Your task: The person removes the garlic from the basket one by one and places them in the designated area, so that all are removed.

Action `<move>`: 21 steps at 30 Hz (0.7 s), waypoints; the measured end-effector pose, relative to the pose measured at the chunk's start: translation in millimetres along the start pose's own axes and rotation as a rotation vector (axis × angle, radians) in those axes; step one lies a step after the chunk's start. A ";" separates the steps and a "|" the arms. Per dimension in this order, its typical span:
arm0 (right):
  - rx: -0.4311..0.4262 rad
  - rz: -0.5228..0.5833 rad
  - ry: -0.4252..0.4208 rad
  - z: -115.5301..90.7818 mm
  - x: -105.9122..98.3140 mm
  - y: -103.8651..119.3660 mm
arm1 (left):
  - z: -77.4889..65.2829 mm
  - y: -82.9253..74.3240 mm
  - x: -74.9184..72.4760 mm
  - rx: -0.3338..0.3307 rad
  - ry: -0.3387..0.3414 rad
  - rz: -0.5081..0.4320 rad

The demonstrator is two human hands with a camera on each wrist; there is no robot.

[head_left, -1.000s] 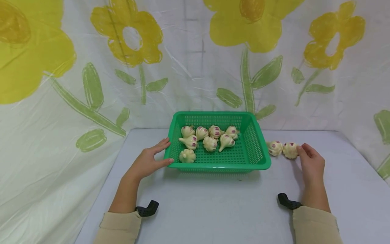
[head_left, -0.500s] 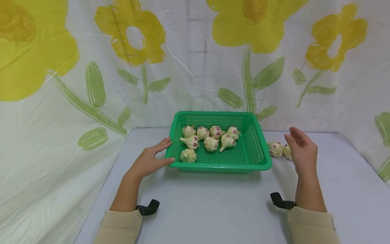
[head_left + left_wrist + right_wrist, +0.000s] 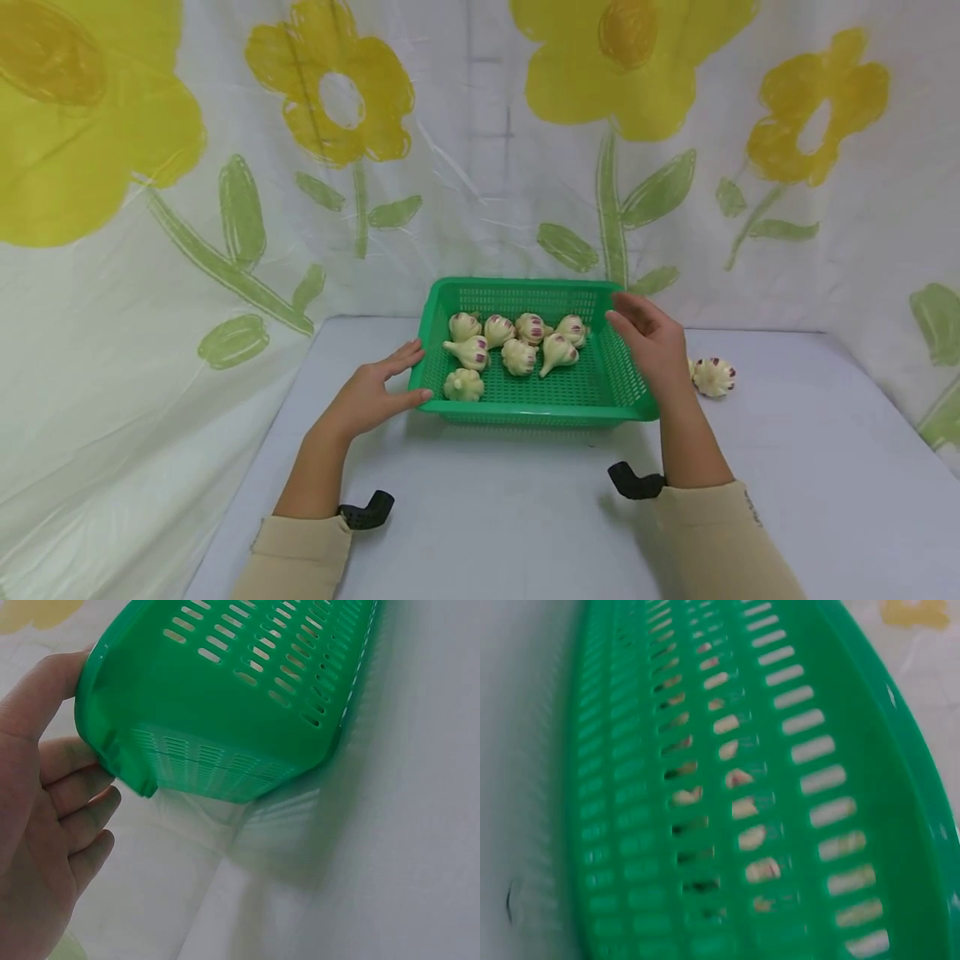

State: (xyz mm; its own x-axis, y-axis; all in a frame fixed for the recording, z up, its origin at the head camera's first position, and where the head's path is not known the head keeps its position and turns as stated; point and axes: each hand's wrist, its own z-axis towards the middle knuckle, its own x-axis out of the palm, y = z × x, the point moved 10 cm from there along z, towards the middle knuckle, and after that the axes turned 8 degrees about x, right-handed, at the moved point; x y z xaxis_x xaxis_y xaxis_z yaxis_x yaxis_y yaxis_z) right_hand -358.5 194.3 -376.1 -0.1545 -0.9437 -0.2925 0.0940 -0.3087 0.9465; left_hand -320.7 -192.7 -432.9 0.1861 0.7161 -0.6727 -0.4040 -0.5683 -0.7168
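Note:
Cream garlic bulbs with purple marks, several of them, lie in a green plastic basket (image 3: 525, 410). My left hand (image 3: 372, 393) touches the basket's left rim and near corner, thumb and fingers spread. In the left wrist view this hand (image 3: 45, 802) meets the rim from outside, its lower fingers slightly bent. Over the basket's right end hovers my right hand (image 3: 651, 346), fingers loosely bent, with nothing seen in it; whether it touches the rim I cannot tell. The nearest bulb to it inside is a garlic bulb (image 3: 559, 353). The right wrist view shows only the perforated basket wall (image 3: 705, 787), blurred.
Right of the basket, on the white table (image 3: 525, 508), lies another garlic bulb (image 3: 714, 377); one beside it is mostly hidden by my right hand. A white curtain (image 3: 480, 192) with painted yellow flowers hangs close behind the basket and along the left side.
My right hand has left the outer garlic bulb on the table and moved left to the basket's right end. The left hand, basket and bulbs stay put; the view shifts slightly.

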 end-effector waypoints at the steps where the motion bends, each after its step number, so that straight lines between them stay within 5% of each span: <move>1: -0.013 -0.009 0.024 3.3 7.4 2.5 | 0.1 -0.3 -0.2 0.002 -0.001 0.000; 6: -0.061 -0.041 0.106 19.8 36.0 8.2 | -0.2 -1.1 -0.9 0.003 -0.001 0.002; 21: 0.090 -0.422 0.394 29.2 85.1 -34.1 | 0.9 1.8 -1.4 0.003 0.000 0.029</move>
State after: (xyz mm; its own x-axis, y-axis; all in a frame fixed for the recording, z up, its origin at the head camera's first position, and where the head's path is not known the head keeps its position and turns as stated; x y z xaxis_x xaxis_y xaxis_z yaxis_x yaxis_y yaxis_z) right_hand -403.5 128.1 -429.3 0.2188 -0.7194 -0.6592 0.0176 -0.6726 0.7398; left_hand -322.4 -194.3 -433.1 0.1743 0.6995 -0.6930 -0.4119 -0.5875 -0.6966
